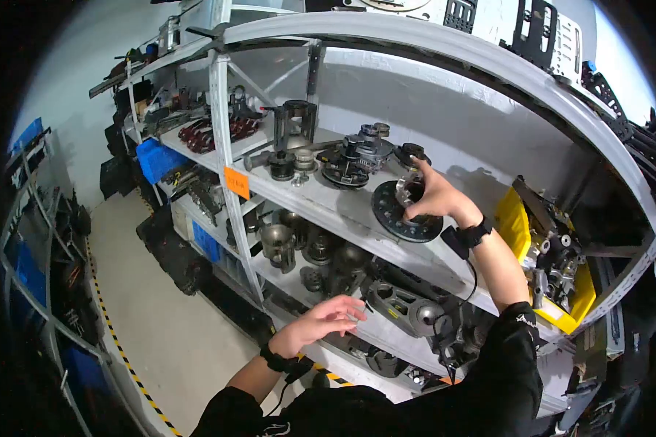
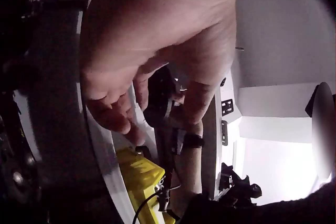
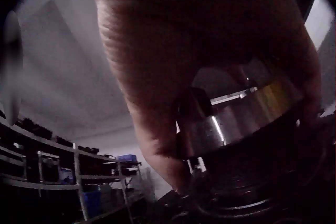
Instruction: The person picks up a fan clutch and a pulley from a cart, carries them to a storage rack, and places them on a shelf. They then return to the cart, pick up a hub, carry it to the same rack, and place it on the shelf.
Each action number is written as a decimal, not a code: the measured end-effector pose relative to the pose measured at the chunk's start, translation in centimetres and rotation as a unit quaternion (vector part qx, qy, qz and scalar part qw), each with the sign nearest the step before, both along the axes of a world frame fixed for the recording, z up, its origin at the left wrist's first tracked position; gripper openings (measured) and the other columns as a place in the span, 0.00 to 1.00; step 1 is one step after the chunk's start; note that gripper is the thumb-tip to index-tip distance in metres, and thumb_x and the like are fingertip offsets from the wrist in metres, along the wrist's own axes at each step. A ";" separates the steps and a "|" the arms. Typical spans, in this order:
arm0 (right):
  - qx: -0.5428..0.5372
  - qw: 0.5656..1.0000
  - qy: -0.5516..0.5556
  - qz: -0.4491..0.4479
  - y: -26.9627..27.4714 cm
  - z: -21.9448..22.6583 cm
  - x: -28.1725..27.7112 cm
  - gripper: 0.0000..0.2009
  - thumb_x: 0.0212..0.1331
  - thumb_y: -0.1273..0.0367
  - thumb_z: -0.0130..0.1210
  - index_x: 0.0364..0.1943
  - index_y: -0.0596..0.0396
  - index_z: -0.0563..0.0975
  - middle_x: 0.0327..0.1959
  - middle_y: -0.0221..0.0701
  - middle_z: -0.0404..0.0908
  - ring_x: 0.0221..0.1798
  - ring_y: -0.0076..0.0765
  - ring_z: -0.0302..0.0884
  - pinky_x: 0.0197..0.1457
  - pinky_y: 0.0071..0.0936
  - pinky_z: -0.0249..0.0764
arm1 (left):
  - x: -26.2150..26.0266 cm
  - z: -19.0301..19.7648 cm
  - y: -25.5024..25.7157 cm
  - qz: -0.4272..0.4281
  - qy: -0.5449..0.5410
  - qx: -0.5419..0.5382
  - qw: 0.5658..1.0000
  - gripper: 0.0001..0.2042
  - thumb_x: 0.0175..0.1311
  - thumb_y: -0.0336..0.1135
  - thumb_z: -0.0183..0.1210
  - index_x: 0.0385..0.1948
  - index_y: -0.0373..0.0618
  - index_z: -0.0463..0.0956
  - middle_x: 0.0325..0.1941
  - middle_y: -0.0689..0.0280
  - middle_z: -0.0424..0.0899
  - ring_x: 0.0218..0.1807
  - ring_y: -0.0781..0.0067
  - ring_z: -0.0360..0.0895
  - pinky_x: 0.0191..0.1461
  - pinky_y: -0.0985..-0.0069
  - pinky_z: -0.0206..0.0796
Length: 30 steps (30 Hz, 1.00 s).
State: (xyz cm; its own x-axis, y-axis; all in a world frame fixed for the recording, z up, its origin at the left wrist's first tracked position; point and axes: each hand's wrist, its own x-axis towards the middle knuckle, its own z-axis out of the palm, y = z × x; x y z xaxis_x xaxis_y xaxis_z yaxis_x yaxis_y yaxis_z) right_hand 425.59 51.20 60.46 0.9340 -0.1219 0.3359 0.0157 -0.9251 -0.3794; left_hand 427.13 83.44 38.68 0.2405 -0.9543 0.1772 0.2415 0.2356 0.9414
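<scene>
In the head view my right hand (image 1: 446, 200) reaches over the middle shelf and grips a shiny metal ring (image 1: 402, 191), thumb on one side and fingers on the other. Directly below lies a wide black round disc (image 1: 388, 215) with holes around it. The right wrist view shows the metal ring (image 3: 226, 129) close up between thumb and fingers, just over a dark round part. My left hand (image 1: 322, 320) hangs in front of the lower shelf with loosely bent fingers, holding nothing. From the left wrist, the left hand (image 2: 157, 40) also appears without anything in its fingers.
Dark machined parts (image 1: 346, 171) stand left of the disc on the same shelf. A yellow bin (image 1: 514, 226) full of metal parts sits to the right. Castings (image 1: 408, 309) crowd the lower shelf. A white upright post (image 1: 222, 116) with an orange label (image 1: 236, 183) borders the left.
</scene>
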 end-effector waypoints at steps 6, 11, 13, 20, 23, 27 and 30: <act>0.030 0.994 0.024 -0.098 -8.7 -0.8 8.0 0.63 0.19 0.61 0.76 0.71 0.65 0.54 0.58 0.51 0.75 0.63 0.47 0.73 0.67 0.32 0.68 | 8.3 -4.4 -0.1 -0.013 -0.041 0.009 0.999 0.18 0.69 0.29 0.56 0.59 0.41 0.69 0.38 0.61 0.82 0.43 0.74 0.78 0.47 0.77 0.68; 0.036 0.991 0.015 -0.127 -15.3 -2.4 13.0 0.68 0.16 0.58 0.77 0.72 0.67 0.50 0.63 0.57 0.70 0.68 0.53 0.68 0.70 0.35 0.66 | 12.5 -8.8 3.1 0.058 0.022 0.115 0.991 0.14 0.69 0.32 0.56 0.53 0.40 0.73 0.36 0.65 0.81 0.39 0.76 0.77 0.45 0.76 0.68; 0.027 0.987 0.034 -0.158 -16.8 -2.7 15.3 0.69 0.15 0.57 0.78 0.72 0.66 0.51 0.63 0.55 0.70 0.68 0.52 0.68 0.71 0.35 0.65 | 13.3 -10.2 4.7 0.141 0.087 0.129 0.978 0.12 0.69 0.31 0.57 0.51 0.39 0.74 0.36 0.65 0.81 0.38 0.74 0.78 0.45 0.75 0.69; 0.089 0.981 0.047 -0.168 -20.0 -4.9 20.2 0.59 0.18 0.64 0.79 0.67 0.62 0.60 0.61 0.40 0.75 0.65 0.42 0.70 0.70 0.32 0.65 | 15.5 -12.9 8.3 0.219 0.221 0.132 0.941 0.10 0.69 0.31 0.57 0.47 0.39 0.76 0.34 0.62 0.81 0.37 0.70 0.79 0.44 0.74 0.69; 0.059 0.995 -0.005 -0.082 -20.3 -5.1 20.7 0.58 0.18 0.62 0.78 0.65 0.65 0.61 0.59 0.46 0.76 0.64 0.48 0.71 0.69 0.36 0.67 | 15.8 -13.9 9.3 0.232 0.246 0.134 0.932 0.10 0.69 0.31 0.57 0.47 0.39 0.76 0.33 0.61 0.81 0.36 0.68 0.78 0.43 0.73 0.69; 0.064 0.985 0.032 -0.155 -19.6 -4.4 21.2 0.58 0.17 0.62 0.78 0.65 0.65 0.61 0.58 0.47 0.76 0.65 0.47 0.71 0.69 0.36 0.67 | 16.3 -15.1 10.7 0.238 0.279 0.152 0.918 0.10 0.69 0.31 0.56 0.48 0.39 0.76 0.33 0.60 0.82 0.37 0.65 0.80 0.41 0.72 0.70; 0.064 0.980 0.068 -0.178 -18.7 -3.7 20.8 0.59 0.16 0.62 0.78 0.66 0.65 0.60 0.59 0.47 0.75 0.65 0.48 0.70 0.69 0.36 0.67 | 17.6 -14.8 11.1 0.231 0.282 0.183 0.913 0.10 0.69 0.31 0.55 0.48 0.39 0.76 0.34 0.59 0.82 0.38 0.63 0.80 0.41 0.71 0.71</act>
